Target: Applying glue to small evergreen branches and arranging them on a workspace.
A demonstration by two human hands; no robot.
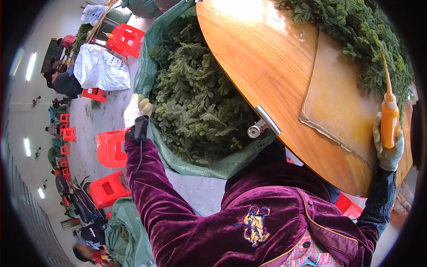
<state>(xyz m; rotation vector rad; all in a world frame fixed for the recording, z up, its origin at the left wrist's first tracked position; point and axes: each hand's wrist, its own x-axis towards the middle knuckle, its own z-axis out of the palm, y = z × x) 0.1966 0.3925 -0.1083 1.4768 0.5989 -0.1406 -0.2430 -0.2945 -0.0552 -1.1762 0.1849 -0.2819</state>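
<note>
The gloved right hand (388, 147) grips an orange glue bottle (390, 120) upright at the tabletop (267, 66) edge, while the gloved left hand (135, 109) rests, fingers curled, on the rim of a green sack (147, 66) full of unworked green sprigs (195, 98).

The round wooden tabletop (267, 66) is varnished and glossy, with a matt, stained tan mat (338, 102) of rough-edged cloth or board on it. The orange plastic squeeze bottle (390, 122) looks smooth and shiny. Both hands wear knitted cloth gloves: left hand (135, 109), right hand (389, 149). The green woven mesh sack (195, 164) holds matt artificial fir sprigs (195, 98). The purple velvet sleeve (151, 187) has a soft sheen.
</note>
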